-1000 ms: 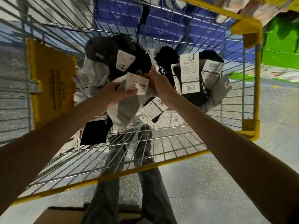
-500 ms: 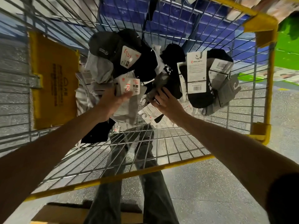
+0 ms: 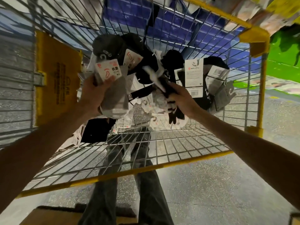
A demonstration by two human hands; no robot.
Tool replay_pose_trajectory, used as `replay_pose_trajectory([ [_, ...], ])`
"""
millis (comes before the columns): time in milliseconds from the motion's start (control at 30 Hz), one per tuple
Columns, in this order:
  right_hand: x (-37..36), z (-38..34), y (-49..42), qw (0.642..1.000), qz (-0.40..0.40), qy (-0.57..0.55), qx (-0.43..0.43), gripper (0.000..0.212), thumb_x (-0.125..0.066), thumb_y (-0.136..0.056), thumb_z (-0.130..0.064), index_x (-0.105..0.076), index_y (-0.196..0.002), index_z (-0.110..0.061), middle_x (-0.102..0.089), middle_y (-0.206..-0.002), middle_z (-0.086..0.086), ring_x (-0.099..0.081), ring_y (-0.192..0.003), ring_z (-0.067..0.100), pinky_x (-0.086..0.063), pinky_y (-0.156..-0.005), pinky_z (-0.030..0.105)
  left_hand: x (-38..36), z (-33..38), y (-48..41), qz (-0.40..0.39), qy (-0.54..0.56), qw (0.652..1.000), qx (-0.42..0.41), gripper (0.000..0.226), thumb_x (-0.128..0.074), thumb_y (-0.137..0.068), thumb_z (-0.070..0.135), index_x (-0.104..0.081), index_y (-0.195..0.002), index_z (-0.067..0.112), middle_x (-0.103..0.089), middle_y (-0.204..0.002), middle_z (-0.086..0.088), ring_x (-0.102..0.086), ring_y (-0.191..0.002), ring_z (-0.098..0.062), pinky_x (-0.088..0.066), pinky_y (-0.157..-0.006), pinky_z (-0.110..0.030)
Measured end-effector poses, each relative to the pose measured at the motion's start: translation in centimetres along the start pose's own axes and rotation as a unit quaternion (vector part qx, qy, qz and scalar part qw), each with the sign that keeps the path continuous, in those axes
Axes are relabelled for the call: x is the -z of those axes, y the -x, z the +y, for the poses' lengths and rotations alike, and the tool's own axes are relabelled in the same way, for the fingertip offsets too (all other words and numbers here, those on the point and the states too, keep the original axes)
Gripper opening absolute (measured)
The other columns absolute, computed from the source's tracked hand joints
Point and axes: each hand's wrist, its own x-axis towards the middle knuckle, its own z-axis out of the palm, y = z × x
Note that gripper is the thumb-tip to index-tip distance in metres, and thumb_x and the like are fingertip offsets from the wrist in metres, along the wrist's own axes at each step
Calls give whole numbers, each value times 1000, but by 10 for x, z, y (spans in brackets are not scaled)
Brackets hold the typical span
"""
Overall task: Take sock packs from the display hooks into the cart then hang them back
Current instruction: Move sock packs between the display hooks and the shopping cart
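Note:
Both my hands are inside a wire shopping cart [image 3: 162, 167] with yellow rims. My left hand [image 3: 94, 93] grips a grey sock pack [image 3: 113, 95] by its white card label with red marks, lifted above the pile. My right hand [image 3: 181, 98] holds a black-and-white sock pack [image 3: 162, 82] that hangs down below the fingers. Several more packs lie in the cart: black socks with a label [image 3: 133, 54] at the back, and a black pack with a long white label [image 3: 194, 75] at the right.
A yellow plastic panel [image 3: 56, 75] lines the cart's left wall. Blue shelving [image 3: 178, 30] shows beyond the far wire wall, a green display [image 3: 284, 62] at the right. My legs in grey trousers [image 3: 126, 184] and a cardboard box [image 3: 53, 216] are below.
My left hand raised the grey pack higher and leftward. My right hand left the loose labels low in the pile and took hold of the black-and-white pack, lifting it.

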Motion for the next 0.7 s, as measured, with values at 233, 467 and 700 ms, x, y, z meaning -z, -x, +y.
replay_pose_trajectory([
  [233, -16, -12, -11, 950, 20, -302, -80, 38, -52, -70, -8, -61, -107, -6, -61, -97, 12, -56, -91, 30, -47, -87, 40, -6, 0, 4, -107, -4, 994, 11, 36, -73, -86, 21, -64, -120, 14, -69, -102, 8, -69, -85, -1, -56, -73, -18],
  [467, -77, -12, -32, 976, 116, -161, -87, 22, -63, -89, -24, -65, -109, -14, -71, -107, 5, -67, -101, 22, -53, -94, 38, -29, -6, 11, -161, 139, 972, 100, 20, -53, -100, 19, -63, -118, 16, -74, -107, 0, -69, -105, -18, -52, -98, -42],
  [700, -86, -4, -42, 972, 213, 95, -37, 45, -63, -91, -42, -56, -129, -20, -66, -121, -6, -60, -113, 10, -50, -99, 35, -28, -10, 9, -139, 147, 971, 126, 41, -53, -96, 51, -57, -129, 27, -70, -121, 6, -62, -117, -16, -45, -107, -47],
])
